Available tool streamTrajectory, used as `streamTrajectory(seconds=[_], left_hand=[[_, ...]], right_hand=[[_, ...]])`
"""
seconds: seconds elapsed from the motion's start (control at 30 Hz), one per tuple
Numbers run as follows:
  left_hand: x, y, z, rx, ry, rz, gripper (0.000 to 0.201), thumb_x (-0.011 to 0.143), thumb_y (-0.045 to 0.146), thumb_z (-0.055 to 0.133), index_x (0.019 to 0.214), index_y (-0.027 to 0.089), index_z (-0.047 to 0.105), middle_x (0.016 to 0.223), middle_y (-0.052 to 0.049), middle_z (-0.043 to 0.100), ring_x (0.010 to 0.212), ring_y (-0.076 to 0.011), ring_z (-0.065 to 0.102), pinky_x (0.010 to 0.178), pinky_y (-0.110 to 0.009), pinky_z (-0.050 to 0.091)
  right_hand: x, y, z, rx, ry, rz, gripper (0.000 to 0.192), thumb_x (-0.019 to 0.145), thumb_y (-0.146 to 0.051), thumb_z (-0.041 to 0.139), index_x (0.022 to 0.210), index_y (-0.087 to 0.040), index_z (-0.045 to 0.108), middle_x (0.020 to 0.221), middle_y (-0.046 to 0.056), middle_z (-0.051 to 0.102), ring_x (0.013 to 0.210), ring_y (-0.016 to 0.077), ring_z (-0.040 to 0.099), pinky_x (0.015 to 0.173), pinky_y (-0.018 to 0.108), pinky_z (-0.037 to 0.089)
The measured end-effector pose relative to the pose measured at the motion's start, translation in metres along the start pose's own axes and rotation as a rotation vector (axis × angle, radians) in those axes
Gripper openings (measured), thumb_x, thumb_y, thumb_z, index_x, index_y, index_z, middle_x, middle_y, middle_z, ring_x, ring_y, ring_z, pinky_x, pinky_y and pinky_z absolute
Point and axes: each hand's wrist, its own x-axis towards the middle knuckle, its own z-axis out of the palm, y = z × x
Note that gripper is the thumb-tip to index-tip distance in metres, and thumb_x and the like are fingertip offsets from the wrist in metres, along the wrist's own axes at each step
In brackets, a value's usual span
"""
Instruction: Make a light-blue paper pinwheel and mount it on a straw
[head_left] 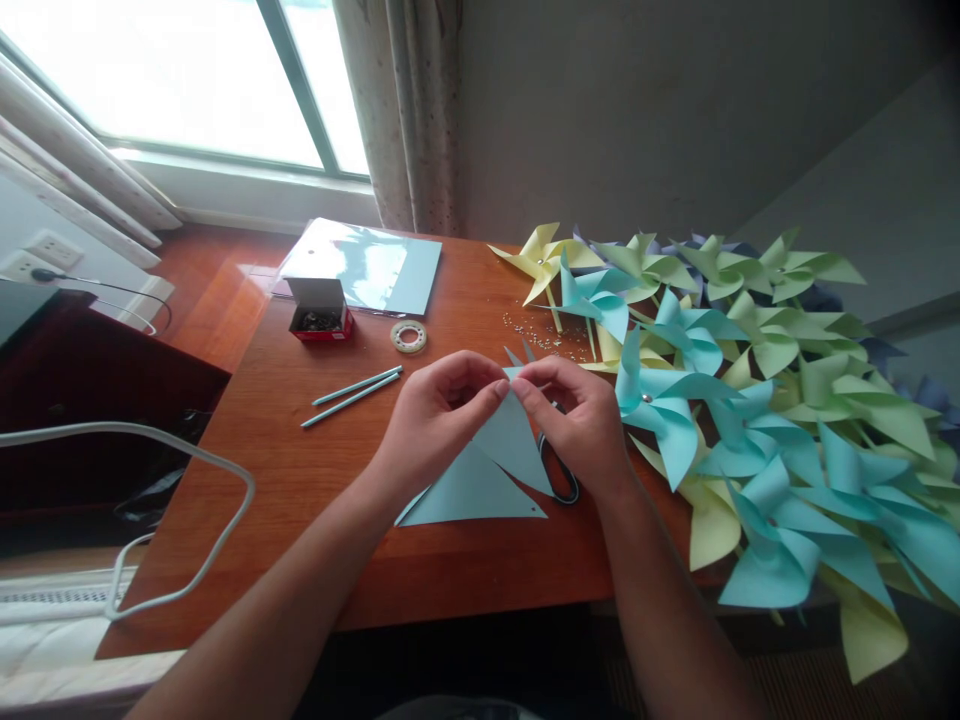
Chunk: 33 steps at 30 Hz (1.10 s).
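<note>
A light blue sheet of paper (472,490), cut inward from its corners, lies near the table's front edge. Its upper corner is raised between my two hands. My left hand (454,400) is closed, thumb against fingers, at that corner. My right hand (574,405) pinches the same corner from the other side. A tiny hole shows in the paper's lower right corner. Scissors (559,470) with dark handles lie partly under my right hand and the paper, blades pointing away. Whether anything small sits between my fingertips is hidden.
Two blue paper sticks (352,398), a tape roll (409,337) and an open red box (322,320) lie left. Packed light blue sheets (367,265) lie at the back. Small metal bits (544,335) are scattered before several finished pinwheels (772,520) on the right. A white cable-like loop (240,490) stands left.
</note>
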Motion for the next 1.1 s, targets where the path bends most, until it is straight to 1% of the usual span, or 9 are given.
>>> streamTrajectory(seconds=[0.13,0.33,0.53,0.87,0.97,1.1], left_hand=[[0.0005,-0.0009,-0.0005,0.015,0.005,-0.004,0.018,0.079,0.031,0.079,0.082,0.015,0.071,0.075,-0.002,0.066,0.067,-0.0127,0.056,0.058,-0.022,0.043],[0.0018,-0.0010,-0.0004,-0.019,0.002,-0.028,0.018,0.079,0.031,0.079,0.082,0.015,0.072,0.075,-0.002,0.067,0.068,-0.0127,0.056,0.058,-0.022,0.042],[0.0011,-0.0008,0.0003,-0.042,0.000,-0.038,0.018,0.078,0.028,0.080,0.084,0.014,0.072,0.076,-0.002,0.068,0.069,-0.0125,0.057,0.059,-0.021,0.043],[0.0015,-0.0037,-0.0003,0.015,0.013,-0.013,0.020,0.078,0.033,0.080,0.083,0.015,0.072,0.075,-0.003,0.068,0.067,-0.0133,0.058,0.060,-0.023,0.045],[0.0012,-0.0057,-0.0008,0.038,0.038,0.000,0.019,0.077,0.031,0.080,0.083,0.015,0.071,0.075,-0.003,0.067,0.068,-0.0138,0.058,0.061,-0.024,0.045],[0.0009,-0.0070,-0.0015,0.062,0.047,0.004,0.017,0.078,0.029,0.079,0.084,0.015,0.072,0.077,-0.004,0.068,0.070,-0.0148,0.059,0.063,-0.025,0.046]], right_hand=[[-0.0001,0.0020,0.0005,0.014,0.000,0.005,0.007,0.089,-0.026,0.069,0.084,-0.021,0.069,0.081,0.001,0.070,0.070,0.0155,0.066,0.060,0.027,0.053],[0.0004,0.0019,0.0010,0.021,0.005,0.000,0.006,0.088,-0.024,0.069,0.083,-0.020,0.070,0.080,0.001,0.070,0.071,0.0143,0.066,0.061,0.026,0.052],[0.0005,0.0006,0.0015,0.022,-0.002,0.024,0.009,0.089,-0.027,0.069,0.083,-0.020,0.070,0.080,0.001,0.070,0.071,0.0153,0.066,0.061,0.026,0.053],[-0.0006,0.0045,0.0030,0.029,-0.035,0.051,0.013,0.093,-0.032,0.065,0.086,-0.021,0.068,0.083,0.002,0.071,0.074,0.0164,0.066,0.062,0.027,0.053],[-0.0008,0.0029,0.0032,0.020,-0.040,0.024,0.011,0.093,-0.030,0.065,0.086,-0.021,0.067,0.084,0.002,0.070,0.075,0.0162,0.066,0.064,0.028,0.054],[-0.0006,0.0013,0.0030,-0.052,-0.043,-0.056,0.006,0.091,-0.025,0.065,0.087,-0.021,0.067,0.085,0.001,0.069,0.074,0.0151,0.065,0.064,0.027,0.053]])
